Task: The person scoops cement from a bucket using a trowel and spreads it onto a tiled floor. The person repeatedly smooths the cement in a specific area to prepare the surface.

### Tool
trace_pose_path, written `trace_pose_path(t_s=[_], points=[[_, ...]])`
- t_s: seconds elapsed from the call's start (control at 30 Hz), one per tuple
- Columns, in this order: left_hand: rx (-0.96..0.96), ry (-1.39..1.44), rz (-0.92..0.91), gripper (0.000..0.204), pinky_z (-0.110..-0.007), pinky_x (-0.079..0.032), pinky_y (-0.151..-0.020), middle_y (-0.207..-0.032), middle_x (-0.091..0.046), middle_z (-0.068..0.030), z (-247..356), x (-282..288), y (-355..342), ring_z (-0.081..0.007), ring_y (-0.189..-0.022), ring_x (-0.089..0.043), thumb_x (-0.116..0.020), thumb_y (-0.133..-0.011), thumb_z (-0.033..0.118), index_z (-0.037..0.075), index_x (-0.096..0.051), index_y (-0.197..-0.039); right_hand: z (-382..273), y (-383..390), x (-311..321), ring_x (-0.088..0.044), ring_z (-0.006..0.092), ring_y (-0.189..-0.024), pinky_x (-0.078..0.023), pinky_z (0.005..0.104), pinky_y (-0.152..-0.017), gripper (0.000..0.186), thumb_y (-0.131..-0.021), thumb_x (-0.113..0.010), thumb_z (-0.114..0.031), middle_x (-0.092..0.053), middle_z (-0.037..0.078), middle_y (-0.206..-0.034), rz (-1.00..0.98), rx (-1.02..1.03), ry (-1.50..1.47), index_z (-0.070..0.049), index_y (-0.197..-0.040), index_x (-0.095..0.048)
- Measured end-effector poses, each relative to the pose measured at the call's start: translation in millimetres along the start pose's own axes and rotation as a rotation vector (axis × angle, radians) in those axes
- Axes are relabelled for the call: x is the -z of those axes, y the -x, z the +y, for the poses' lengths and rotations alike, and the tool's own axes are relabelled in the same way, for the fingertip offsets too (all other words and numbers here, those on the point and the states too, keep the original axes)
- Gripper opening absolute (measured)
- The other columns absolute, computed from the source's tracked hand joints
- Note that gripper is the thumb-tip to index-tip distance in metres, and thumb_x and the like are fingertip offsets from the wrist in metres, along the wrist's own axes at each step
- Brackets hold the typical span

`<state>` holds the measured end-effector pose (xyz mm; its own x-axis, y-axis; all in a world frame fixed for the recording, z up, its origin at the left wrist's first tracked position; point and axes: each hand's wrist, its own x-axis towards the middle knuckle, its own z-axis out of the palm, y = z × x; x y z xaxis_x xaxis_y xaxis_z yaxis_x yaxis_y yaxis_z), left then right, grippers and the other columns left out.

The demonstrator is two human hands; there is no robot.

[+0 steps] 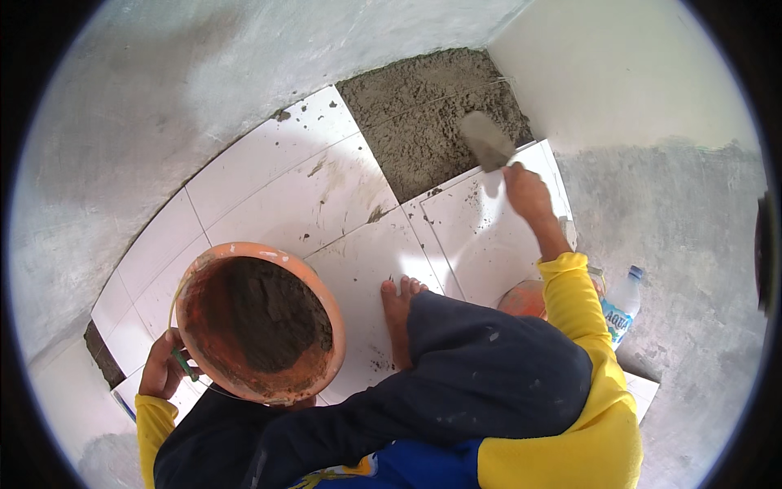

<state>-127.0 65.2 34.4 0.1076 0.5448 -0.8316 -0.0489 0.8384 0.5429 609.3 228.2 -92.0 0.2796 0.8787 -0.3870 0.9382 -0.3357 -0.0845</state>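
My right hand [528,196] is closed round a trowel [485,137], whose flat grey blade lies at the right edge of a patch of wet mortar [407,102] in the far corner. My left hand [160,371] grips the green-sleeved handle [184,363] of an orange bucket [326,285] at the lower left. The bucket tilts so that its mouth faces me, and a grey mass of mortar [281,318] lies inside. White floor tiles [293,191] border the mortar patch, with crumbs and smears of mortar on them.
My bare foot [398,318] rests on the tiles between the bucket and my bent knee. A clear plastic bottle [623,303] with a blue cap stands by my right arm, beside a partly hidden orange container [523,300]. Grey plastered walls [163,98] enclose the corner.
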Motion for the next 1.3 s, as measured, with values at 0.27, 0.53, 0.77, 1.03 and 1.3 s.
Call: trace_pose_path(t_s=[0.27,0.53,0.77,1.03,1.3], points=[[0.006,0.0,0.005,0.059,-0.059,-0.062,-0.09,-0.126,-0.072,-0.0144,0,-3,2,-0.0321,-0.112,-0.072,-0.06,-0.105,0.059,0.005,-0.061,-0.131,-40,54,-13,-0.052,0.0126,-0.059,-0.05,0.0262,-0.051,0.034,-0.116,-0.045,-0.037,-0.056,0.004,-0.082,-0.232,-0.488,-1.684,-0.005,-0.115,-0.053],[0.019,0.058,-0.003,0.061,-0.059,-0.063,-0.089,-0.128,-0.071,-0.0152,-8,7,2,-0.0336,-0.111,-0.072,-0.061,-0.105,0.058,0.006,-0.059,-0.137,-63,30,-4,-0.056,0.0158,-0.057,-0.052,0.0316,-0.051,0.036,-0.116,-0.045,-0.036,-0.057,0.007,-0.081,-0.164,-0.427,-1.643,-0.002,-0.111,-0.056],[0.021,0.106,-0.028,0.06,-0.058,-0.065,-0.086,-0.132,-0.069,-0.0159,-17,8,3,-0.0355,-0.113,-0.072,-0.06,-0.106,0.057,0.007,-0.058,-0.14,-119,70,-32,-0.072,0.0336,-0.068,-0.059,0.0484,-0.063,0.045,-0.112,-0.051,-0.045,-0.067,0.019,-0.082,-0.237,0.049,-0.698,-0.001,-0.108,-0.06],[0.111,0.18,0.114,0.051,-0.047,-0.063,-0.08,-0.118,-0.073,-0.0053,-50,4,10,-0.0244,-0.1,-0.072,-0.058,-0.11,0.05,0.012,-0.06,-0.143,-30,16,-21,-0.061,0.0262,-0.052,-0.052,0.0421,-0.052,0.043,-0.113,-0.053,-0.042,-0.063,0.012,-0.073,0.07,-0.002,-0.562,0.0,-0.114,-0.065],[-0.108,-0.117,-0.004,0.049,-0.028,-0.056,-0.082,-0.105,-0.073,-0.0044,78,-97,9,-0.0102,-0.092,-0.067,-0.06,-0.111,0.047,0.002,-0.069,-0.127,-165,156,159,-0.069,0.0325,-0.075,-0.055,0.0437,-0.073,0.037,-0.106,-0.068,-0.029,-0.072,0.018,-0.09,-0.128,0.855,-0.142,0.0,-0.129,-0.066]])
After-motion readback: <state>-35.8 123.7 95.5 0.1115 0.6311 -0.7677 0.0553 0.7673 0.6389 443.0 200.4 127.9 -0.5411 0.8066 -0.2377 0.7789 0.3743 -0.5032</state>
